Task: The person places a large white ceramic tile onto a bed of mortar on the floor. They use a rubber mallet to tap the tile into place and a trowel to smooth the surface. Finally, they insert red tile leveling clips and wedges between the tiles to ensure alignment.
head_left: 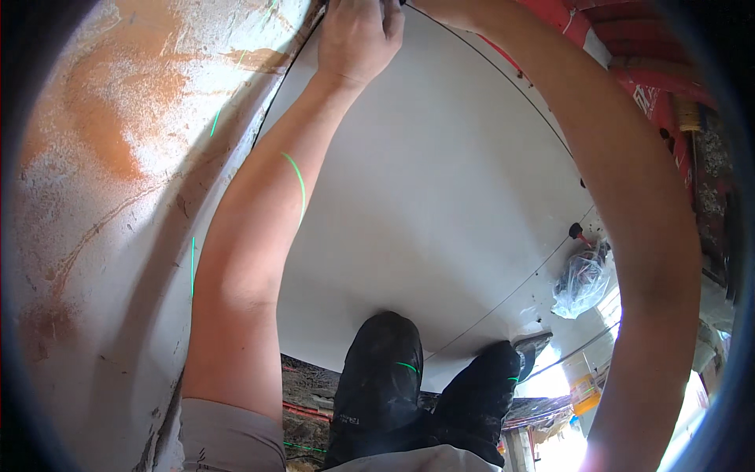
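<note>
My left hand (359,39) is at the top edge of the view, over the far left corner of a large pale grey tile (425,173). Its fingers look curled, but their tips are cut off. A tiny dark thing shows beside them, too little of it to name. My right forearm (645,204) arcs up the right side and bends in toward the left hand. Only the wrist end of my right hand (448,12) shows at the top, its fingers out of frame. Thin dark joints separate the tile from neighbouring tiles.
A rough plastered wall (118,134) with orange-brown patches rises along the left. Green laser lines cross wall, arm and trousers. A clear plastic bag (582,283) with dark contents lies right, near a small black-and-red knob (576,230). Red material (653,71) and a yellow container (584,395) stand beyond.
</note>
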A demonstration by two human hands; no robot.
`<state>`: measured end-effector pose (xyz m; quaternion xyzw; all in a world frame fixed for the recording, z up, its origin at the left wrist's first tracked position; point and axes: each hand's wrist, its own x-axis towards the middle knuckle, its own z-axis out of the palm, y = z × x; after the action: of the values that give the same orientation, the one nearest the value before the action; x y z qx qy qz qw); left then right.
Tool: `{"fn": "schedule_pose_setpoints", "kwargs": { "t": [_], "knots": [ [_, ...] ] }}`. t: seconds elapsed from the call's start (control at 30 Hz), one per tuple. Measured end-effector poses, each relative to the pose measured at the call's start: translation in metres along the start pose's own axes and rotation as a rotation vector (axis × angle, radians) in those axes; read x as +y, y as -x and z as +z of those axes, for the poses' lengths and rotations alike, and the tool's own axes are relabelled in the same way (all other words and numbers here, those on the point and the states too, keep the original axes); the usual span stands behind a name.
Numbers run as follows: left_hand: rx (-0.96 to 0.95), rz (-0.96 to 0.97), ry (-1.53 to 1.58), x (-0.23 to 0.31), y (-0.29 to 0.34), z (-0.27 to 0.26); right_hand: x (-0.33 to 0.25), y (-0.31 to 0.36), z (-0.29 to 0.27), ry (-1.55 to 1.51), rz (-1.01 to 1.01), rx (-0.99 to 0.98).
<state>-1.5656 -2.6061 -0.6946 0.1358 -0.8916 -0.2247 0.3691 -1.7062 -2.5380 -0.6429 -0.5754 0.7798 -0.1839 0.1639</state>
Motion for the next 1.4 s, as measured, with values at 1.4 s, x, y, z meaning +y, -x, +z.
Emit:
{"fn": "schedule_pose_setpoints", "kwargs": {
  "t": [1.4],
  "knots": [
    [0.159,0.092,0.048,0.0,-0.021,0.011,-0.004,0.029,0.056,-0.047,0.202,0.521]
  ]
}}
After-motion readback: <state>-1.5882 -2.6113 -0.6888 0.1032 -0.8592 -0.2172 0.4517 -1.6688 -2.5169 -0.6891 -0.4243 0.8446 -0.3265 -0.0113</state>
